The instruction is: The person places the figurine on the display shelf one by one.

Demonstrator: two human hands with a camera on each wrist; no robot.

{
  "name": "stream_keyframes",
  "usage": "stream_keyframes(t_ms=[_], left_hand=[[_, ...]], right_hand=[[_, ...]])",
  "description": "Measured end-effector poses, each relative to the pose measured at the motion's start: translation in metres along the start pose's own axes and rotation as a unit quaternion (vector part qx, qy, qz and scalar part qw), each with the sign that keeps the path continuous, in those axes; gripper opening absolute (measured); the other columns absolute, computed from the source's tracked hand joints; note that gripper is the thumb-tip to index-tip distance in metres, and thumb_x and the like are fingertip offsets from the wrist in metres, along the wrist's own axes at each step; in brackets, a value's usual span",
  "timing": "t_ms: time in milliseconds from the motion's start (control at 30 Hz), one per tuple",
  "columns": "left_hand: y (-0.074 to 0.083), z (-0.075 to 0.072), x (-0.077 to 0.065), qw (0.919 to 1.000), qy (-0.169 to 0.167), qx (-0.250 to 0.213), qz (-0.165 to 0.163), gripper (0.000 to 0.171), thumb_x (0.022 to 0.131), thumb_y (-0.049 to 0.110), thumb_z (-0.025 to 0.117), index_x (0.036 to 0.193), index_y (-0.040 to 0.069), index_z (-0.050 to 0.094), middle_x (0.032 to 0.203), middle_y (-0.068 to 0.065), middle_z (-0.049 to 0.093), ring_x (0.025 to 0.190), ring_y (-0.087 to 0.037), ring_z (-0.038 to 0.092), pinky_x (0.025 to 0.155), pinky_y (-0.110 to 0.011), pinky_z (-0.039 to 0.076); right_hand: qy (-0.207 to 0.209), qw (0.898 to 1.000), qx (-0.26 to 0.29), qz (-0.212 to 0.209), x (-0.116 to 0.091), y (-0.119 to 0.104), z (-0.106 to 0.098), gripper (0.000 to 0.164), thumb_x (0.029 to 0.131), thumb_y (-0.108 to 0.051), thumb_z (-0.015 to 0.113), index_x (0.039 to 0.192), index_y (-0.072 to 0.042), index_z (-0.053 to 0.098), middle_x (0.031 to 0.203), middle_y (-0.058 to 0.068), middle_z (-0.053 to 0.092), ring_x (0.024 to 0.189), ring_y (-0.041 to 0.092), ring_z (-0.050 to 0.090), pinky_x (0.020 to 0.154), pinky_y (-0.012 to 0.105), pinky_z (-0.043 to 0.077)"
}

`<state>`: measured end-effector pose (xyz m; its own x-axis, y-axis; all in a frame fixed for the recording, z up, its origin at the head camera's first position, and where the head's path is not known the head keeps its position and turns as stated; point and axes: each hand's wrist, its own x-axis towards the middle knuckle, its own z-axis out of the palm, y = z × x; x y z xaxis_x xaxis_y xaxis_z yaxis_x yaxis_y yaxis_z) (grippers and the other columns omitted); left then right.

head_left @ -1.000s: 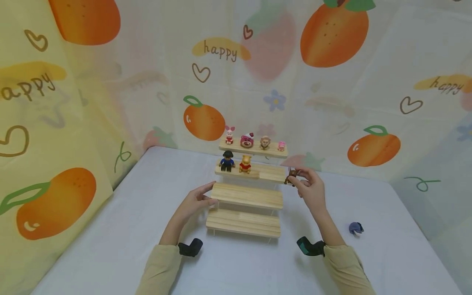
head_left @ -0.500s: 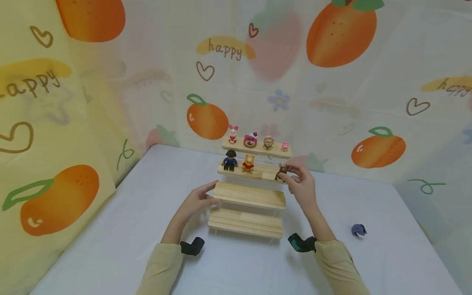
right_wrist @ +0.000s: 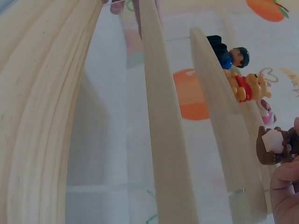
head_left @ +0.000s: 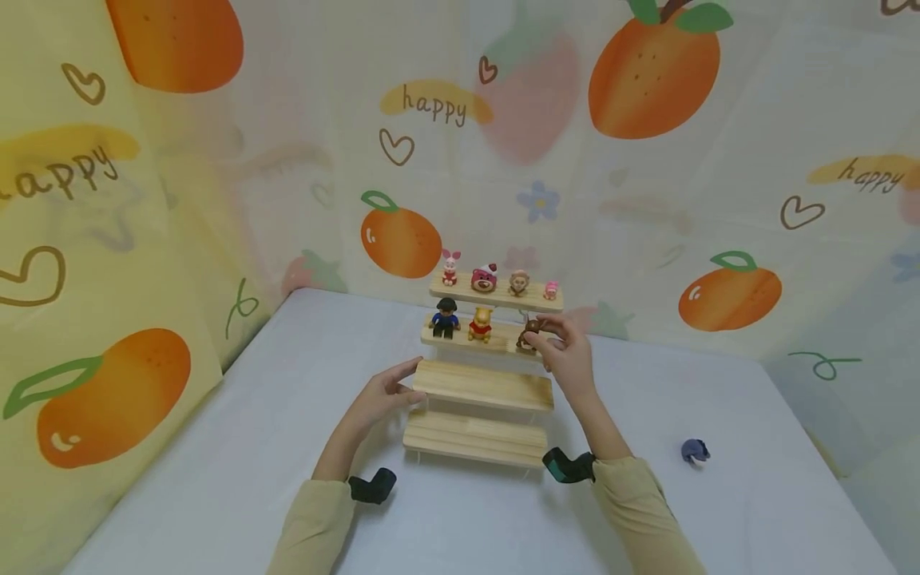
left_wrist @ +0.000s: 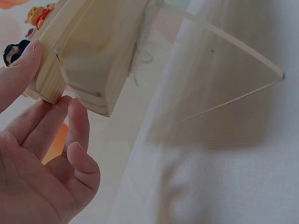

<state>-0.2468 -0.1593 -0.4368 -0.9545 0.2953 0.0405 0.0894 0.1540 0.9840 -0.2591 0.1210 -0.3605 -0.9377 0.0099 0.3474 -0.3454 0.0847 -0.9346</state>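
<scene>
A tiered wooden display stand (head_left: 483, 385) stands on the white cloth. At its left end my left hand (head_left: 384, 393) holds a shelf board (left_wrist: 49, 84), thumb on one side and fingertips on the other. My right hand (head_left: 571, 355) pinches a small brown toy figurine (head_left: 529, 335) at the right part of the second shelf from the top. In the right wrist view the brown figurine (right_wrist: 273, 144) shows a pale belly; whether it touches the board is unclear. On that same shelf are a dark-hatted toy figure (head_left: 446, 318) and a Winnie the Pooh figurine (head_left: 480, 325).
On the top shelf stand Piglet (head_left: 450, 268), a pink bear (head_left: 484, 278), a tan figurine (head_left: 519, 282) and a small pink figurine (head_left: 551, 290). A blue-grey figurine (head_left: 695, 452) lies on the table (head_left: 747, 495) at right. A fruit-print cloth (head_left: 302, 160) hangs behind.
My right hand has carried the brown figurine leftward, from beside the stand's right end to over the second shelf. My left hand stays at the stand's left end.
</scene>
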Motion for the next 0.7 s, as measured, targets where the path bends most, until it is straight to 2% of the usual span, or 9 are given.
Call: stream_keyframes(t_ms=[133,267,500,700], left_hand=[[0.012,0.002,-0.007,0.9999,0.003,0.01,0.003,0.064,0.081,0.012,0.067,0.135,-0.002,0.035,0.135,-0.025,0.034,0.079,-0.017,0.055,0.078,-0.035,0.039],[0.014,0.003,-0.008,1.0,0.002,0.007,-0.002,0.064,0.081,0.01,0.067,0.135,-0.001,0.035,0.135,-0.024,0.034,0.08,-0.017,0.056,0.079,-0.035,0.038],[0.014,0.002,-0.007,1.0,0.0,0.001,0.003,0.063,0.081,0.008,0.066,0.135,-0.001,0.035,0.136,-0.022,0.034,0.079,-0.018,0.056,0.077,-0.033,0.039],[0.014,0.003,-0.007,0.9999,-0.006,0.0,0.011,0.062,0.081,0.007,0.065,0.135,-0.003,0.035,0.135,-0.022,0.034,0.078,-0.018,0.056,0.075,-0.032,0.04]], right_hand=[[-0.011,1.0,0.003,-0.005,0.0,-0.01,0.007,0.031,0.083,0.002,0.061,0.111,0.011,0.051,0.094,0.018,0.056,0.041,0.006,0.037,0.043,0.02,0.033],[-0.017,1.0,0.009,0.0,0.001,-0.01,0.011,0.032,0.083,0.002,0.061,0.112,0.011,0.05,0.098,0.021,0.056,0.04,0.007,0.036,0.043,0.021,0.033],[-0.005,1.0,0.009,0.008,0.008,0.007,0.01,0.035,0.082,0.0,0.062,0.114,0.007,0.051,0.102,0.023,0.055,0.039,0.007,0.036,0.042,0.021,0.032],[0.004,1.0,-0.015,0.0,0.011,0.015,0.011,0.033,0.082,-0.005,0.064,0.113,0.003,0.054,0.1,0.021,0.058,0.039,0.005,0.038,0.041,0.02,0.032]])
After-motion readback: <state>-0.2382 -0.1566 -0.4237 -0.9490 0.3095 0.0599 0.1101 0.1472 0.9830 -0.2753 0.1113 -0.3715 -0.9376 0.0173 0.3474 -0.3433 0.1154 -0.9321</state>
